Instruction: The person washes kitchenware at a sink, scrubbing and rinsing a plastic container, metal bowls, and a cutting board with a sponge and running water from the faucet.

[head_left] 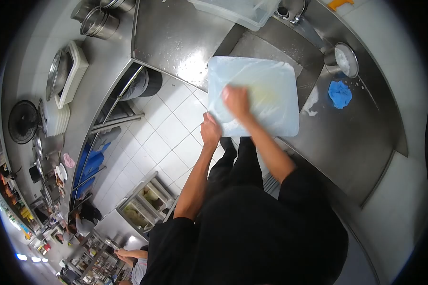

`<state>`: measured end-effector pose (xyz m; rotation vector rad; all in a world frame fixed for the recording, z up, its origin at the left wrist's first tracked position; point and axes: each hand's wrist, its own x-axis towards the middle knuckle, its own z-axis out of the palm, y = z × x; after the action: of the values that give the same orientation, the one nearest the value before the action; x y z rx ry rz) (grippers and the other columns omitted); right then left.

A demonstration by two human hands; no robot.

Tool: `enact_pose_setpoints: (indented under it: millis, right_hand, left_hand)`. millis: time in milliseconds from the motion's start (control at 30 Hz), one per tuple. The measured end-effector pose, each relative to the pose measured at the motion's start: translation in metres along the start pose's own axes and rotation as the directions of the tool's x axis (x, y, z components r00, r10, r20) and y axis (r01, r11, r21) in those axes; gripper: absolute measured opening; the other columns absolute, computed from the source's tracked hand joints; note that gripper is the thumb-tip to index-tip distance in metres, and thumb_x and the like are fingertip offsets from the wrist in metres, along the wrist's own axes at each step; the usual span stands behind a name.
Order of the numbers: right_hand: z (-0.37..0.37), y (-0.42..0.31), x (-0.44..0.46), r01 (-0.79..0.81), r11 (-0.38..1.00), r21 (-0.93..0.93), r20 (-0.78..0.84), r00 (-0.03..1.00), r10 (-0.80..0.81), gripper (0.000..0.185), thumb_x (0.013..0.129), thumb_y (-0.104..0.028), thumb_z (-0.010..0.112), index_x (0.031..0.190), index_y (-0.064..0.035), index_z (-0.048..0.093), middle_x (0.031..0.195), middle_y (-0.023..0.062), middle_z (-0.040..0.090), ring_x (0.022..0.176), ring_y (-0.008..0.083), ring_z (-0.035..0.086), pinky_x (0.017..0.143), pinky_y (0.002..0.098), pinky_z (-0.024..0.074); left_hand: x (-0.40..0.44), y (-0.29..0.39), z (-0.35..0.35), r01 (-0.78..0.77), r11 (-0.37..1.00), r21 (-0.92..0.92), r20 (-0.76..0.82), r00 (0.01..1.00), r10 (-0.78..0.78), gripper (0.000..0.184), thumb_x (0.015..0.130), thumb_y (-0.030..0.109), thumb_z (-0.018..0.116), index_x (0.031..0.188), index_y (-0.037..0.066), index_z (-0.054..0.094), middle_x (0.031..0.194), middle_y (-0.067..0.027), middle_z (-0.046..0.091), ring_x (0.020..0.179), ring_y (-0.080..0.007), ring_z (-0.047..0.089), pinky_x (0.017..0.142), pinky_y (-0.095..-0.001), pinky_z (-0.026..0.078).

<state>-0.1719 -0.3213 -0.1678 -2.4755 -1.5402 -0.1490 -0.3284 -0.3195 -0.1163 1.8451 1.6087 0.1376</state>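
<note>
A pale blue-white rectangular board or lid (276, 111), wet and streaked with a faint yellowish patch, is held partly over the sink (266, 47). Wrapped round its lower left edge is my left hand (210, 129), with the fingers closed. On the upper left part of the board's face lies my right hand (236, 100), blurred by motion; its fingers look curled, and whatever may be under them is hidden. To the right, a crumpled blue cloth (340, 94) rests on the steel counter near white foam.
A metal pot of foam (345, 60) stands right of the sink, below the faucet (297, 18). A clear plastic tub (240, 10) sits at the top. Steel counters with pans (56, 75) run along the left. Another person's forearm (132, 253) shows at the lower left.
</note>
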Motion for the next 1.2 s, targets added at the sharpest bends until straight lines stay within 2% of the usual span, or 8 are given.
enact_pose_setpoints:
  millis: [167,233,267,367,533,667,867,1200]
  right_hand:
    - [-0.016,0.059,-0.035,0.271,0.872,0.408,-0.036,0.959,-0.282,0.009,0.080,-0.018,0.059,0.074,-0.0116,0.058,0.070,0.0082,0.058,0.070,0.0267,0.058,0.074,0.0468,0.0435]
    - [0.001,0.150,-0.004,0.274,0.936,-0.220,0.102,0.961,-0.257,0.010,0.082,-0.019,0.058,0.074,-0.0130,0.061,0.065,0.0060,0.059,0.061,0.0261,0.059,0.065,0.0410,0.0467]
    - [-0.005,0.179,0.018,-0.193,0.980,0.046,0.093,0.978,0.189,0.022,0.089,-0.024,0.055,0.073,-0.0121,0.064,0.063,0.0076,0.064,0.058,0.0280,0.063,0.064,0.0420,0.0480]
    - [0.005,0.172,0.041,-0.448,0.882,-0.145,-0.152,0.891,0.427,0.030,0.092,-0.029,0.053,0.071,-0.0111,0.063,0.061,0.0110,0.064,0.055,0.0304,0.064,0.060,0.0441,0.0478]
    - [-0.039,0.003,-0.025,-0.052,0.974,0.219,0.063,0.997,0.039,0.021,0.086,-0.024,0.062,0.071,-0.0096,0.057,0.062,0.0151,0.060,0.062,0.0354,0.061,0.069,0.0474,0.0437]
    - [-0.043,0.064,-0.061,0.297,0.857,0.422,-0.023,0.948,-0.317,0.013,0.082,-0.021,0.064,0.075,-0.0121,0.059,0.067,0.0089,0.060,0.066,0.0288,0.060,0.072,0.0482,0.0406]
    - [0.005,0.210,0.065,-0.299,0.945,-0.135,-0.053,0.954,0.294,0.019,0.088,-0.025,0.056,0.075,-0.0122,0.061,0.065,0.0109,0.064,0.068,0.0294,0.066,0.068,0.0441,0.0475]
    - [-0.040,0.028,0.043,0.148,0.847,0.510,0.054,0.978,-0.203,0.025,0.077,-0.020,0.071,0.094,-0.0052,0.062,0.106,0.0162,0.058,0.098,0.0332,0.055,0.088,0.0468,0.0420]
  left_hand:
    - [0.000,-0.001,-0.004,-0.070,0.997,-0.045,0.050,0.996,0.072,0.042,0.104,0.029,0.026,0.108,-0.002,0.053,0.084,-0.0372,0.061,0.083,-0.0558,0.059,0.072,-0.0607,0.045]
    - [-0.003,-0.005,-0.004,-0.071,0.996,-0.057,0.047,0.996,0.074,0.040,0.104,0.029,0.027,0.107,-0.002,0.053,0.083,-0.0370,0.061,0.082,-0.0555,0.059,0.072,-0.0607,0.045]
    - [-0.001,-0.006,-0.002,-0.084,0.995,-0.054,0.048,0.995,0.087,0.039,0.104,0.028,0.029,0.106,-0.002,0.052,0.081,-0.0367,0.062,0.081,-0.0552,0.060,0.071,-0.0608,0.046]
    - [0.009,-0.007,-0.002,-0.104,0.994,-0.028,0.014,0.994,0.105,0.037,0.103,0.029,0.031,0.105,-0.002,0.052,0.080,-0.0364,0.062,0.079,-0.0545,0.060,0.070,-0.0611,0.047]
    - [0.013,-0.014,0.001,-0.107,0.994,0.012,0.030,0.994,0.107,0.037,0.103,0.029,0.031,0.105,-0.001,0.052,0.077,-0.0354,0.062,0.075,-0.0543,0.061,0.066,-0.0616,0.047]
    - [0.010,-0.005,-0.006,-0.079,0.997,0.002,0.068,0.995,0.079,0.036,0.103,0.027,0.032,0.104,-0.002,0.053,0.076,-0.0349,0.062,0.074,-0.0540,0.060,0.066,-0.0606,0.047]
    - [0.012,-0.017,0.007,-0.125,0.991,-0.044,0.034,0.991,0.126,0.037,0.103,0.028,0.030,0.108,-0.001,0.053,0.077,-0.0357,0.061,0.076,-0.0546,0.060,0.067,-0.0609,0.047]
    - [0.011,-0.005,-0.001,-0.042,0.999,0.019,0.070,0.997,0.041,0.041,0.103,0.031,0.028,0.115,0.001,0.054,0.082,-0.0367,0.062,0.081,-0.0553,0.060,0.072,-0.0617,0.047]
